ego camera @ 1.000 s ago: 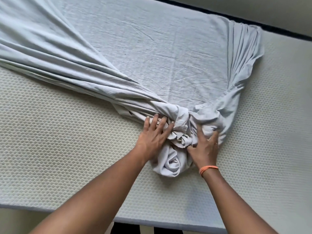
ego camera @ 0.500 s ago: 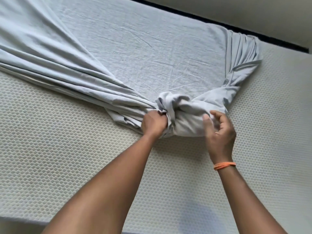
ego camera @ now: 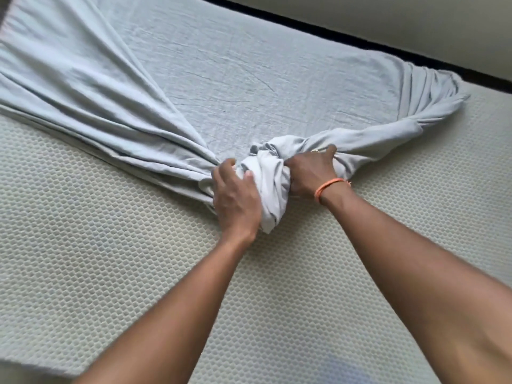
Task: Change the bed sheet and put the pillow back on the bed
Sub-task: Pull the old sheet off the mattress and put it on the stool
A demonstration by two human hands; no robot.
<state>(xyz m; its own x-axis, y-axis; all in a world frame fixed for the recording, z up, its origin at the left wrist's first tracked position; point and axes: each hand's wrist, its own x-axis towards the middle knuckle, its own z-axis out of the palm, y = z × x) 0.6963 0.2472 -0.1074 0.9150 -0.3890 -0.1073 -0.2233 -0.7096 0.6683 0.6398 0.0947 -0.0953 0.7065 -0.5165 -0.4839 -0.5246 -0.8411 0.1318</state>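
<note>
A pale blue-grey bed sheet (ego camera: 221, 79) lies partly pulled off the bare, honeycomb-textured mattress (ego camera: 97, 259). Its loose fabric is gathered into a bunched wad (ego camera: 270, 187) near the middle of the bed. My left hand (ego camera: 235, 198) grips the left side of the wad, fingers curled into the cloth. My right hand (ego camera: 311, 173), with an orange band on the wrist, grips the wad's right side where a twisted strand runs off to the far right corner. The sheet still covers the far part of the mattress. No pillow is in view.
A dark gap (ego camera: 360, 42) runs along the far edge of the mattress, with a light wall (ego camera: 388, 18) behind it. The mattress's near edge shows at the lower left.
Both hands have closed in on the bunched sheet. The right hand, half open beside the wad before, now grips it; the wad is rolled tighter between my hands.
</note>
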